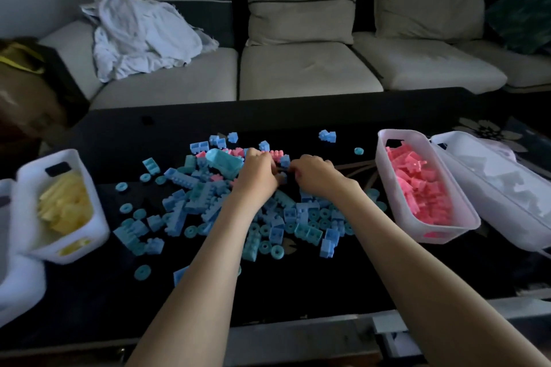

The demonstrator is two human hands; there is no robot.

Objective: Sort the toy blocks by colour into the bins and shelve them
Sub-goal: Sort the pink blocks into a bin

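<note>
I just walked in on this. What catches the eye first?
The sprawl of blue blocks across the middle of the dark table, with the left hand and right hand meeting at its far edge, where a few stray pink blocks lie. Flanking the pile are the pink-filled bin on the right and the yellow-filled bin on the left.

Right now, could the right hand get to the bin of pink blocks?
Probably yes. The right hand is at the pile, and the pink bin stands open-topped just to its right, with only dark table and one loose ring between them.
</note>
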